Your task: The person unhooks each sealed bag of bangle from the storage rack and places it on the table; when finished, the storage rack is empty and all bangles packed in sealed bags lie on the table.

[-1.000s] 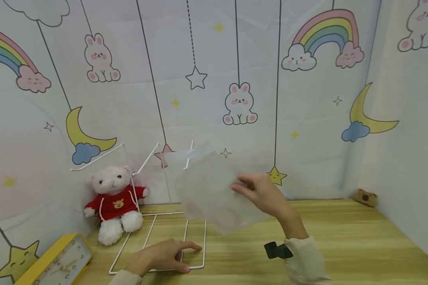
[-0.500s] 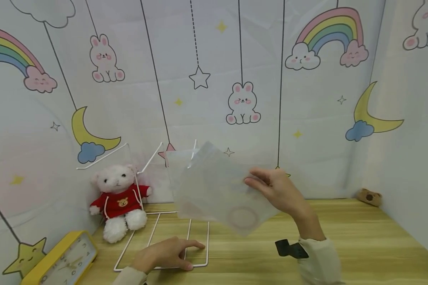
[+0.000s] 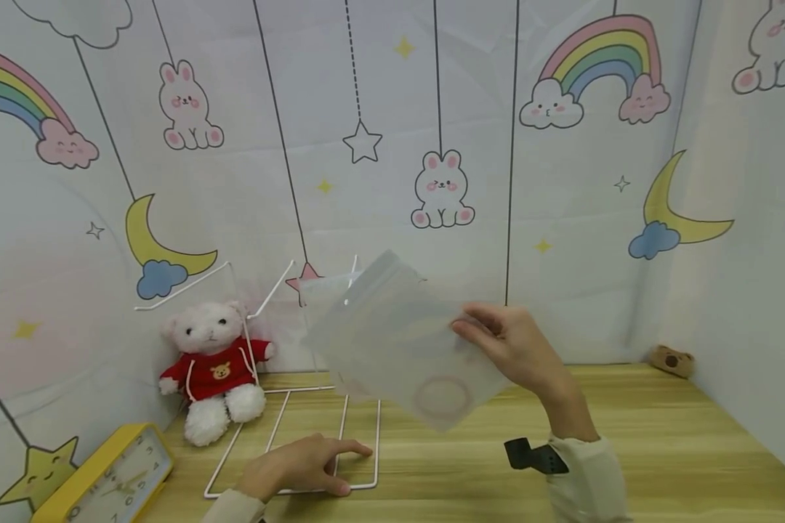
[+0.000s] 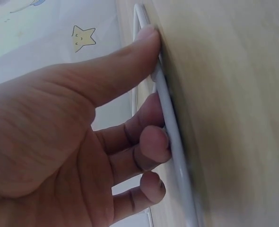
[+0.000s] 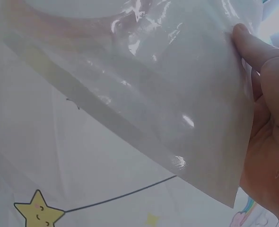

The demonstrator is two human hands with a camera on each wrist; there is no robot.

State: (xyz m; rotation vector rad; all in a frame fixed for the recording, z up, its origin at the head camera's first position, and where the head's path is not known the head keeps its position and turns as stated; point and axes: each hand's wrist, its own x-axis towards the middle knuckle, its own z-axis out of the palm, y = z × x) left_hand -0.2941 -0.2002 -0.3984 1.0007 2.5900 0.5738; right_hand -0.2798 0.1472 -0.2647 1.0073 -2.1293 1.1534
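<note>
My right hand (image 3: 506, 349) pinches a translucent plastic zip bag (image 3: 405, 349) by its right-hand edge. The bag hangs tilted in the air, a faint ring showing near its lower corner; in the right wrist view the plastic bag (image 5: 177, 94) looks glossy. Behind it, the edge of another clear plastic piece (image 3: 314, 294) shows by the upper prongs. My left hand (image 3: 304, 465) rests on the base of a white wire rack (image 3: 377, 443). Seen from the left wrist, the thumb touches the rack's front wire (image 4: 177, 156) and the other fingers lie loosely bent beyond it.
A white plush bear (image 3: 212, 370) in a red top sits against the rack's left side. In the left front corner stands a yellow clock (image 3: 114, 476). A small brown bear-faced object (image 3: 671, 361) lies at the right back of the wooden table (image 3: 628, 436). Printed cloth walls surround it.
My right hand has shifted right and slightly up, with the plastic bag held in it. The bag has turned and shows a flatter face. The left hand has stayed on the rack.
</note>
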